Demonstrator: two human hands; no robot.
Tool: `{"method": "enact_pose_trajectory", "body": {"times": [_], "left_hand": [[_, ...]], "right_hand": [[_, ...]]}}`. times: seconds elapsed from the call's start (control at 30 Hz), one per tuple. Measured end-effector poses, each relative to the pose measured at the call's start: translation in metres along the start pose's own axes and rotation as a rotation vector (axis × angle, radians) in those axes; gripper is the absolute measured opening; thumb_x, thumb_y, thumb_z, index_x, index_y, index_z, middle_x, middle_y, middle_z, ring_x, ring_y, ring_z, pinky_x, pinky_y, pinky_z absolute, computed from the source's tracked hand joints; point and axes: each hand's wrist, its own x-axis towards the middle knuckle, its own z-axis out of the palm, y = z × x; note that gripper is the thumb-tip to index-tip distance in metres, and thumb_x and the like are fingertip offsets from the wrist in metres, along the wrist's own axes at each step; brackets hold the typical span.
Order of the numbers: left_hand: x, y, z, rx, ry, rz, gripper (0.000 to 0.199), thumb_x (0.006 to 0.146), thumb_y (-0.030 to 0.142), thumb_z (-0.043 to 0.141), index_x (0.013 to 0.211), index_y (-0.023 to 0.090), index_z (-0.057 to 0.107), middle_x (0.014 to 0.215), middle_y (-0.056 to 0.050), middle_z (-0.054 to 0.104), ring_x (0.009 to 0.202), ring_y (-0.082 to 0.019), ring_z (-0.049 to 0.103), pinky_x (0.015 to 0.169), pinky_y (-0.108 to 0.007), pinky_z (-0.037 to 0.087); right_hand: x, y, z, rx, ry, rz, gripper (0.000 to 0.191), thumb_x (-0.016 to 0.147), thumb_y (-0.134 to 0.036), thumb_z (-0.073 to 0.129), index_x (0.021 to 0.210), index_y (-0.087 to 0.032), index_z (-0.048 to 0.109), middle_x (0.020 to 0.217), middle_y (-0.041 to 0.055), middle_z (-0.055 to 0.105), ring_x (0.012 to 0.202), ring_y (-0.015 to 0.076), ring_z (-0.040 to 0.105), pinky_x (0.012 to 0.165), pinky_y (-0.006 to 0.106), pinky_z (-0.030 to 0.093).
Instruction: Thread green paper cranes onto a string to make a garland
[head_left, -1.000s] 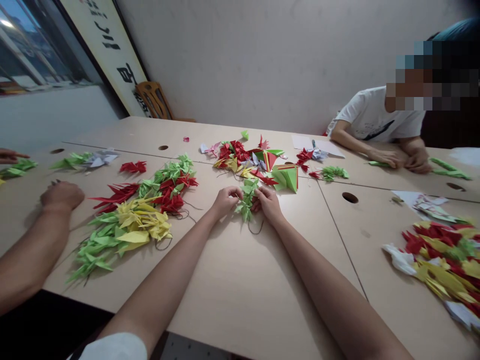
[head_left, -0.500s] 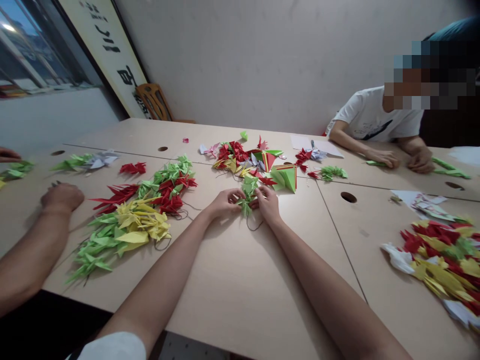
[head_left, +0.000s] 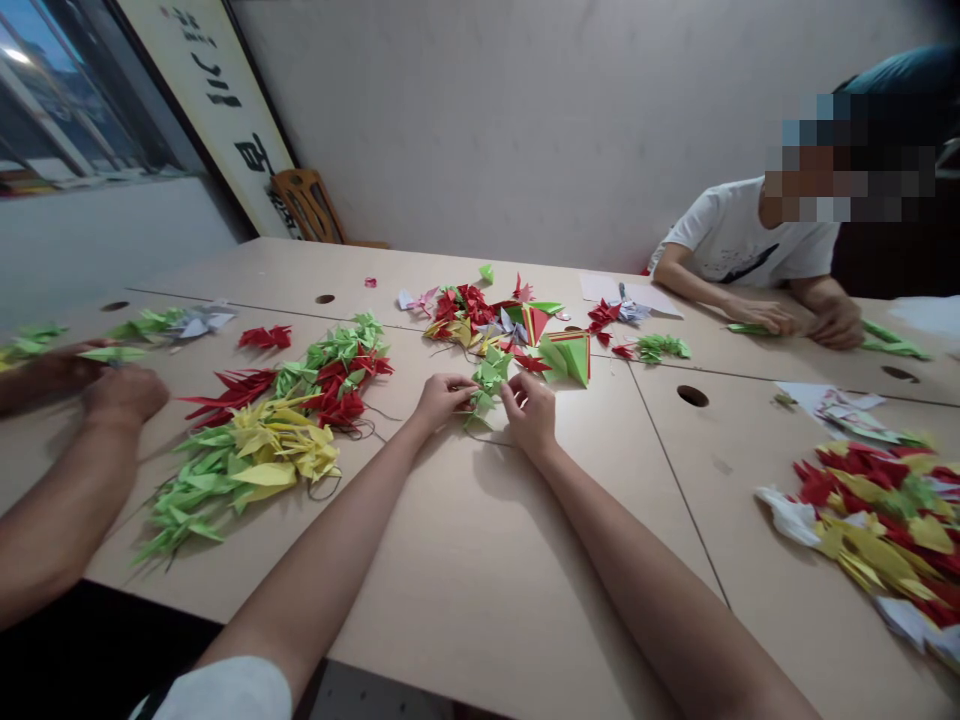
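Observation:
In the head view, a small bunch of green folded-paper cranes (head_left: 493,370) is at the middle of the table. My left hand (head_left: 442,402) pinches the bunch at its left side, fingers closed. Just right of it, my right hand (head_left: 534,410) has thumb and fingers drawn together; whatever is between them is too small to make out. A thin dark cord (head_left: 489,440) curves below the cranes between my hands. Behind them lie a green folded sheet (head_left: 567,357) with red and yellow edges and a mixed pile of red paper cranes (head_left: 466,302).
On the left lie strung yellow cranes (head_left: 281,440) with green and red ones. Another person's hand (head_left: 124,395) holds a green folded piece there. A person in a white shirt (head_left: 739,225) works across the table. More coloured cranes (head_left: 885,530) lie at right.
My right hand has drawn slightly away from the green cranes, and its fingers have curled in. At left, the other person's two hands have come together around a green piece.

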Motion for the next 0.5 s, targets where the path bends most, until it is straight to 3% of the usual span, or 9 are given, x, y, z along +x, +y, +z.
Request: {"method": "enact_pose_trajectory", "body": {"times": [0.07,0.23,0.4,0.5], "left_hand": [[0.001,0.000,0.001,0.010,0.022,0.006,0.033,0.056,0.033,0.082,0.077,0.011,0.071,0.061,-0.002,0.065,0.052,-0.012,0.060,0.055,-0.025,0.051],[-0.001,0.001,0.008,-0.034,0.049,0.028,0.035,0.056,0.036,0.082,0.074,0.012,0.066,0.062,-0.001,0.065,0.052,-0.012,0.061,0.054,-0.024,0.051],[-0.003,-0.002,0.016,-0.052,-0.010,0.085,0.041,0.058,0.045,0.080,0.073,0.013,0.060,0.065,0.000,0.063,0.056,-0.011,0.060,0.058,-0.024,0.052],[-0.002,-0.006,0.016,-0.011,-0.054,0.093,0.043,0.063,0.051,0.076,0.074,0.015,0.054,0.059,0.003,0.058,0.048,-0.009,0.054,0.047,-0.021,0.044]], "right_hand": [[-0.002,-0.003,0.001,-0.034,-0.095,-0.020,0.025,0.086,-0.036,0.054,0.068,-0.020,0.049,0.064,-0.0006,0.055,0.056,0.0124,0.047,0.060,0.027,0.037],[-0.003,0.002,0.007,-0.120,-0.151,-0.001,0.017,0.083,-0.033,0.056,0.073,-0.020,0.052,0.071,0.0007,0.058,0.065,0.0146,0.050,0.062,0.026,0.035],[-0.001,0.007,0.008,-0.033,-0.304,-0.048,0.028,0.090,-0.037,0.048,0.067,-0.020,0.049,0.064,-0.0003,0.053,0.061,0.0141,0.046,0.059,0.025,0.031],[0.000,0.006,0.007,0.066,-0.324,-0.015,0.031,0.089,-0.039,0.048,0.065,-0.020,0.048,0.058,-0.0016,0.048,0.056,0.0135,0.043,0.057,0.024,0.029]]}}
